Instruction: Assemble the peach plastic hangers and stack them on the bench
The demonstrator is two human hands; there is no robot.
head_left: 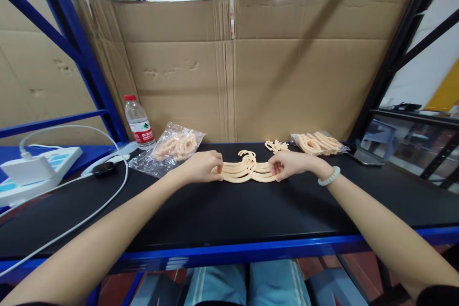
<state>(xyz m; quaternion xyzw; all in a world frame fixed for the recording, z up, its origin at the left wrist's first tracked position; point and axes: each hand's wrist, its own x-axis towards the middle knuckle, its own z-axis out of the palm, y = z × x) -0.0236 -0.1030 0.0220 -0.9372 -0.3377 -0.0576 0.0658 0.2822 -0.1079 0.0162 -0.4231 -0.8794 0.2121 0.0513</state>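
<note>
Left hand [206,167] and right hand [291,163] are gripping beige hangers [237,180] at nine and three o'clock. These are lying gathered on the black table [229,222]; a small beige pile [275,145] is lying ungathered toward one o'clock.

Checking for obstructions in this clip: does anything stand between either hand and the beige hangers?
Nothing visible does: the left hand and right hand hold opposite ends of the beige hangers. The water bottle stands off to the left.

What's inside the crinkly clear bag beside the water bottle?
Pale, curvy loops show through the clear bag. Shiny wrinkles blur some, and the top loops cover whatever lies underneath.
</note>
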